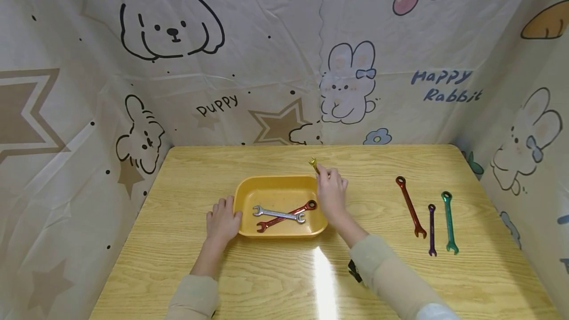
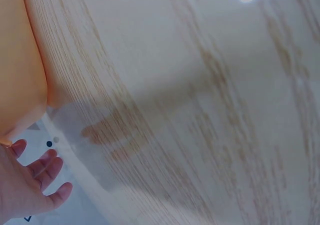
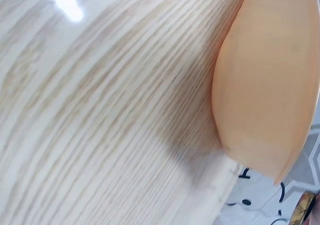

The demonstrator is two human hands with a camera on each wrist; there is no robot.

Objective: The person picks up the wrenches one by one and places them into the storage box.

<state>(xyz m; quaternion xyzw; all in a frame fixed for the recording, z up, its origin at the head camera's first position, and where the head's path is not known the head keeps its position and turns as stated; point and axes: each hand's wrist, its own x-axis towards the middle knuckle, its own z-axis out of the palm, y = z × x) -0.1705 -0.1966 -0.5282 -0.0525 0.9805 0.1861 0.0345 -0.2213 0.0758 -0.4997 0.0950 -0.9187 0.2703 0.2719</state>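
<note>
The right hand [image 1: 331,194] has its fingers curled in a pinch on a gold open-ended wrench [image 1: 313,163], whose forked end sticks up past the fingertips. Hand and wrench are at the right end of a shallow yellow plastic basin [image 1: 277,191] with rounded corners, near its far right corner. At the opposite end the left hand [image 1: 223,221] lies against the basin's left side, the thumb at the rim and the other fingers loosely extended; the left wrist view shows these fingers slightly apart and gently bent beside the basin's outer wall.

The head view alone shows the inside of the basin: a silver double open-ended wrench [image 1: 277,214] crosses on top of a red combination wrench [image 1: 300,209], its ring end toward the right. It alone also shows three more combination wrenches on the wood-grain table [image 1: 378,181], well to the right: a reddish-orange one [image 1: 410,205], a small purple one [image 1: 432,231] and a green one [image 1: 449,222].

The right wrist view gives the basin's smooth outer wall from low down, with a gold piece cut off at the bottom right corner, probably part of the held wrench. Behind the table hangs a cartoon-printed sheet [image 1: 275,63].
</note>
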